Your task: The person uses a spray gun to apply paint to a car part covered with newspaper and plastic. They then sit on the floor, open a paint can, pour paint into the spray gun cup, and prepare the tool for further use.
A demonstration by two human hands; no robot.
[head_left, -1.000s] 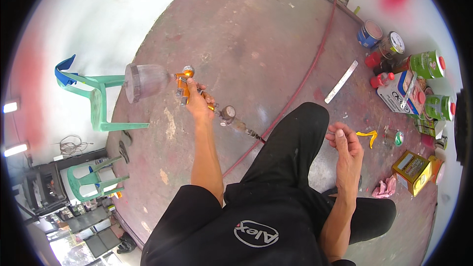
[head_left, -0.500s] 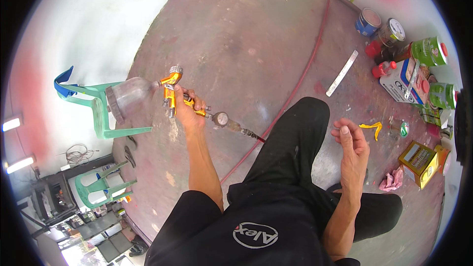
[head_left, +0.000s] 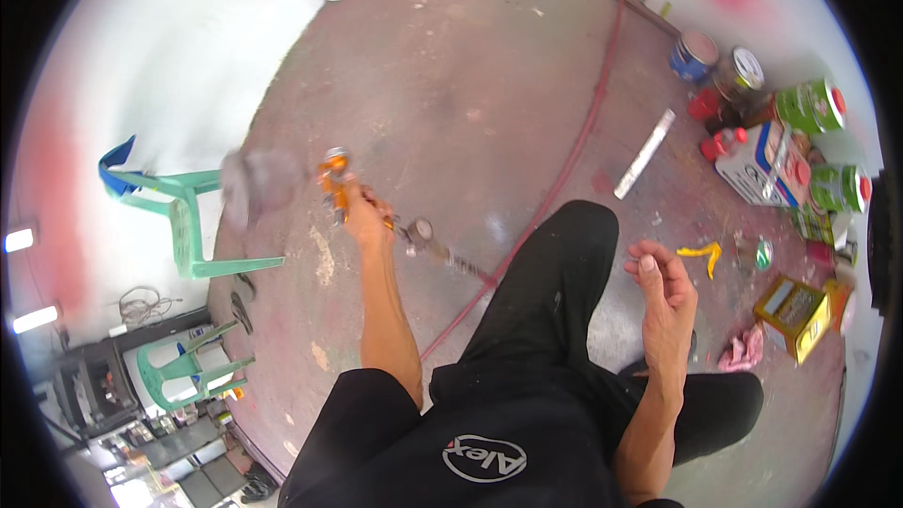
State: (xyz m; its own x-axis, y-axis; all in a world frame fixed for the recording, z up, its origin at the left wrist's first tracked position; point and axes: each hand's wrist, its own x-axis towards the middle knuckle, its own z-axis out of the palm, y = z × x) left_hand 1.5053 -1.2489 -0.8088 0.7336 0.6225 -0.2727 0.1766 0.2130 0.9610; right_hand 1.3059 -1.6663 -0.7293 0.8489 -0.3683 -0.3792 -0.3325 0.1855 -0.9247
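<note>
Spray gun (head_left: 333,186) on the move

Left hand (head_left: 367,214) has its fingers wrapped round the gun's handle, out over the floor (head_left: 423,66) near its left edge. Right hand (head_left: 666,293) has its fingers loosely curled; can't tell if they're pinching anything. The cup (head_left: 263,190) has swung a bit and blurred since half a second ago, so I'd guess the handling's mid-motion. Counts: one gun, one white strip (head_left: 645,155), one pink rag (head_left: 743,350), one gold tin (head_left: 796,318) by the floor's right edge, two green chairs (head_left: 183,226) left.

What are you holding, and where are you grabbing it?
The left hand holds an orange spray gun by its handle. Nothing can be seen held in the right hand.
</note>
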